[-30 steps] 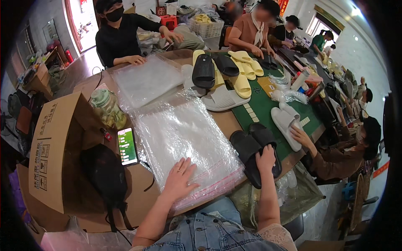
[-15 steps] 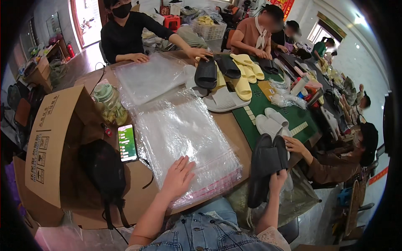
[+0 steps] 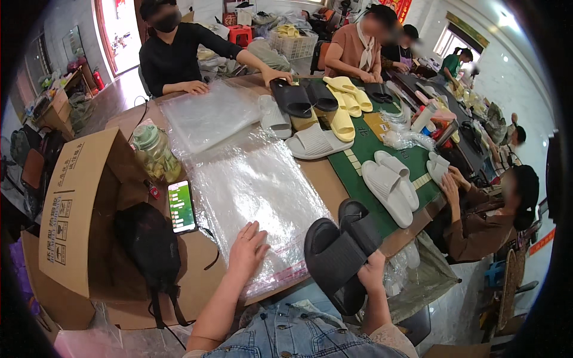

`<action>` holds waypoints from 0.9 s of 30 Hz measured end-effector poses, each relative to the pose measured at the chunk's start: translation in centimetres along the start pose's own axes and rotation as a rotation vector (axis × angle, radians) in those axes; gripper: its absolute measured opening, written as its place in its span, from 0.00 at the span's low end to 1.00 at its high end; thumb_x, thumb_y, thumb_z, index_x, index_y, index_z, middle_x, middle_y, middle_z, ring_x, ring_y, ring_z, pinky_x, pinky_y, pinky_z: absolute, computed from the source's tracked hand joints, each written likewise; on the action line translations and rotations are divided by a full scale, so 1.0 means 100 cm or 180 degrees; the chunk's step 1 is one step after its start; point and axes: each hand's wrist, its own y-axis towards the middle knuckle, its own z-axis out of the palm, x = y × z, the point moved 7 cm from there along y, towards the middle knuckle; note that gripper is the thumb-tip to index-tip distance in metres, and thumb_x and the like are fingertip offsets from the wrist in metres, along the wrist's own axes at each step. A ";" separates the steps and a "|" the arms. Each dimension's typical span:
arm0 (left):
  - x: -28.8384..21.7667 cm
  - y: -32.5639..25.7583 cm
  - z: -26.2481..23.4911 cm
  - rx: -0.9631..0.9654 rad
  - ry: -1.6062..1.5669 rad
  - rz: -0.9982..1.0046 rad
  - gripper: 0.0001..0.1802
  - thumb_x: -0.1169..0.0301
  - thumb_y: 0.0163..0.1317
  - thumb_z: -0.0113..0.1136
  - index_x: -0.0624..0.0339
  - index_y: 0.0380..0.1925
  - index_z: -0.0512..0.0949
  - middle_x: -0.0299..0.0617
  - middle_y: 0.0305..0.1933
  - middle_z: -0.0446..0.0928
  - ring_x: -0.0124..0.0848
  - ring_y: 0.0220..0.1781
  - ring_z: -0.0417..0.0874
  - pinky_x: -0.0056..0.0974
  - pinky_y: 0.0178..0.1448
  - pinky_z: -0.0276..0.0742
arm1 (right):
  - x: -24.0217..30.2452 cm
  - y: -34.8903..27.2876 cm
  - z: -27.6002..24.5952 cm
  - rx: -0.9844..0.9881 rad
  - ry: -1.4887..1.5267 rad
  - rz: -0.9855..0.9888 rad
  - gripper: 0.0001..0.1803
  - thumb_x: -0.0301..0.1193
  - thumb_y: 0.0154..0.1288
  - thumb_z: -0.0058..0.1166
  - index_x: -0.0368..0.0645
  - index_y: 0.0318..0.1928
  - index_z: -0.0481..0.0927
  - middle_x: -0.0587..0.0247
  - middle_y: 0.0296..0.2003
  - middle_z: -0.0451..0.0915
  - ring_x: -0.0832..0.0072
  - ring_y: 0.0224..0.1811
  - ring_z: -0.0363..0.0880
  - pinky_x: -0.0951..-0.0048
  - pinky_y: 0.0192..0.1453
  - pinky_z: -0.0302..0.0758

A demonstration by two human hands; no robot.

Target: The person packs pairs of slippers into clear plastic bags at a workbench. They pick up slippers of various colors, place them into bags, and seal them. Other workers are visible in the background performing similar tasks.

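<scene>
Fingers of the left hand (image 3: 246, 255) lie flat and loosely extended at seven o'clock, thumb set apart, on a stack of clear bags (image 3: 262, 191); those of the right hand (image 3: 373, 273), between four and five, are closed on a pair of black slides (image 3: 334, 256), their tips hidden. Around the view's centre, left to right, an open cardboard box (image 3: 71, 215) stands at nine o'clock, a black pouch (image 3: 146, 244) at eight. Just right of them are a lidded jar (image 3: 156, 158) near nine and a lit phone (image 3: 181, 206) at half past eight. At half past ten, a co-worker in black (image 3: 179, 56) touches a dark slide (image 3: 291, 98) up at twelve. The held pair tilts at five o'clock, by the table's near edge. Yellow slides (image 3: 342, 122) lie at one; a pale grey pair (image 3: 385, 185) rests on a green mat (image 3: 352, 188) at three, near another co-worker's hands (image 3: 450, 186).
</scene>
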 end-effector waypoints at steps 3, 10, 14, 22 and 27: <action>0.001 0.001 -0.002 -0.0178 -0.0096 -0.0079 0.15 0.69 0.60 0.69 0.57 0.47 0.85 0.52 0.63 0.78 0.51 0.67 0.76 0.47 0.69 0.74 | -0.009 -0.009 0.009 0.0314 -0.0223 -0.0206 0.19 0.29 0.51 0.68 0.41 0.47 0.87 0.50 0.39 0.86 0.50 0.40 0.85 0.59 0.45 0.80; 0.006 0.003 -0.011 -0.0511 -0.0849 -0.0448 0.09 0.70 0.65 0.65 0.60 0.42 0.87 0.49 0.49 0.86 0.45 0.52 0.86 0.44 0.58 0.81 | 0.007 -0.025 0.032 0.0723 -0.0317 -0.0736 0.13 0.33 0.43 0.67 0.40 0.30 0.83 0.51 0.25 0.77 0.50 0.29 0.78 0.53 0.32 0.74; -0.004 0.004 -0.016 -0.0562 -0.1022 -0.0364 0.10 0.70 0.65 0.65 0.60 0.43 0.88 0.50 0.47 0.86 0.46 0.50 0.88 0.43 0.56 0.82 | 0.020 -0.029 0.063 0.1420 -0.0531 -0.0897 0.15 0.36 0.44 0.67 0.38 0.24 0.78 0.50 0.25 0.75 0.51 0.30 0.79 0.53 0.33 0.74; -0.043 0.005 -0.046 -0.0893 -0.0824 0.0374 0.10 0.75 0.62 0.66 0.57 0.43 0.88 0.41 0.41 0.83 0.42 0.40 0.82 0.41 0.47 0.79 | 0.045 -0.025 0.086 0.1844 -0.1165 -0.0581 0.17 0.39 0.55 0.65 0.36 0.27 0.79 0.48 0.30 0.78 0.49 0.34 0.81 0.51 0.39 0.78; -0.046 0.000 -0.036 -0.0721 -0.0670 0.0753 0.14 0.76 0.57 0.68 0.55 0.45 0.88 0.40 0.30 0.77 0.39 0.34 0.78 0.41 0.40 0.75 | 0.042 -0.009 0.090 0.1216 -0.1196 -0.0157 0.17 0.39 0.60 0.61 0.35 0.28 0.80 0.45 0.31 0.79 0.48 0.35 0.82 0.50 0.40 0.78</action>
